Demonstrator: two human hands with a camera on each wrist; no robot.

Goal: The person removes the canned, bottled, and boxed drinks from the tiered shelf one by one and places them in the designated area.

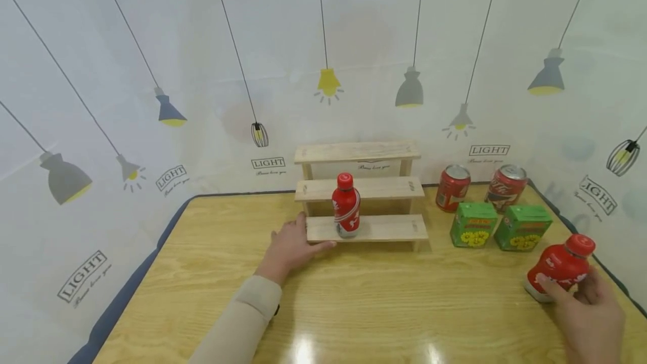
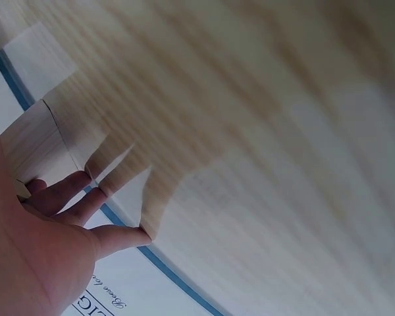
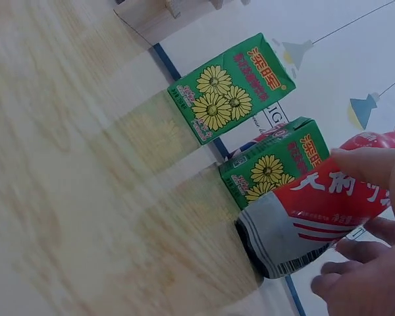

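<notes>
My right hand [image 1: 591,313] grips a red bottle [image 1: 558,268] with a red cap and a silver-grey base, at the right side of the table. The bottle leans in the hand, its cap toward the upper right in the head view. At the left end of a small three-step wooden shelf [image 1: 374,228], my left hand [image 1: 290,246] rests with straight fingers, the thumb reaching along the lowest step's front edge. In the left wrist view its fingertips [image 2: 145,235] meet the pale wooden tabletop. A second red bottle [image 1: 346,206] stands upright on the lowest step.
Two green drink cartons [image 1: 473,224] with yellow flowers stand right of the shelf. Behind them are two red cans [image 1: 453,188]. A white curtain [image 1: 354,27] printed with hanging lamps encloses the back and sides of the wooden table [image 1: 379,308].
</notes>
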